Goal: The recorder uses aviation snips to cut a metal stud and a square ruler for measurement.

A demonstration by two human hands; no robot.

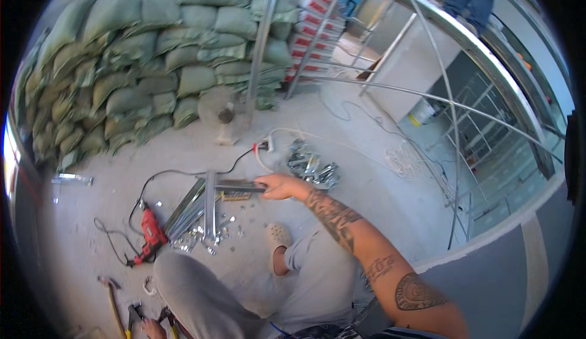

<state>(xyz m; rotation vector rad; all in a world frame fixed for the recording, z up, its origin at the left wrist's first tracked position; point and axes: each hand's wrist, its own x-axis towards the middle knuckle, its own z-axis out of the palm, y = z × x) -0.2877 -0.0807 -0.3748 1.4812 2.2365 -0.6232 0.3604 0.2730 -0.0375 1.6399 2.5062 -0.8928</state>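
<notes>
My right hand (282,186), its tattooed arm stretched forward, is closed around the end of a grey metal channel (239,186). The channel's far end meets an upright-looking length of metal profile (210,205) at the pile. Down at the lower left, my left hand (154,328) is beside yellow-and-black-handled snips (133,317) and a similar tool (173,322); its fingers are too small and partly cut off to read. More metal profiles (189,212) lie stacked on the floor, with small metal offcuts around them. A red corded power drill (151,235) lies left of the stack.
A hammer (111,296) lies lower left. Metal brackets (310,167) are heaped beyond my right hand, near a white power strip (265,145). A fan (224,116) stands before stacked green sacks (183,52). Scaffolding (455,113) rises at right, a person's legs (473,0) on it.
</notes>
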